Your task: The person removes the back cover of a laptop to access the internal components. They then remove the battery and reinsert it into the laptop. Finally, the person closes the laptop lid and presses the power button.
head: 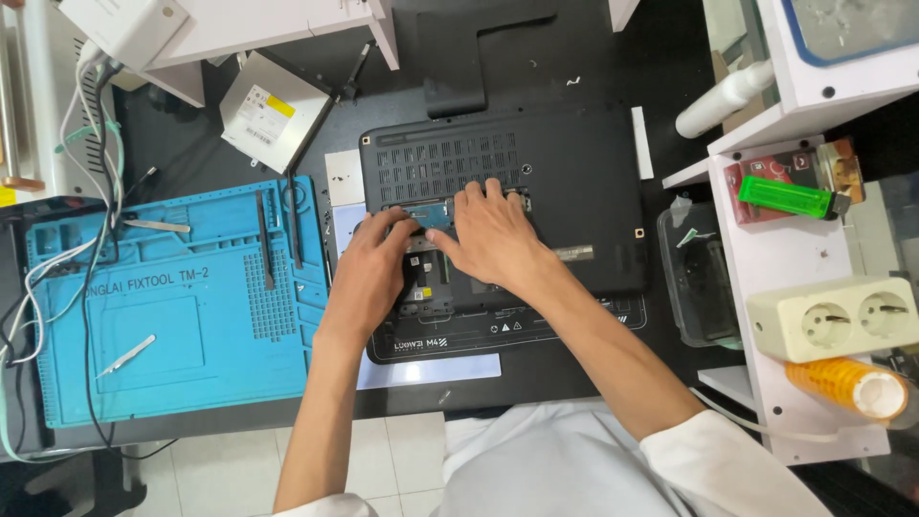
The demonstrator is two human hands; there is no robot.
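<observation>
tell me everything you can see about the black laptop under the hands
The laptop lies upside down on a dark table, its black plastic underside facing up. A vent grille runs across its upper left. An open bay in the middle shows small circuit parts. The left hand and right hand both rest fingers in that bay. Its left edge sits beside a blue mat.

Single head camera looks straight down, close over the workbench (574,57)

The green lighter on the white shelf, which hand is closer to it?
The right hand. It rests on the black laptop, with the green lighter off to its right. The left hand lies farther left.
</observation>
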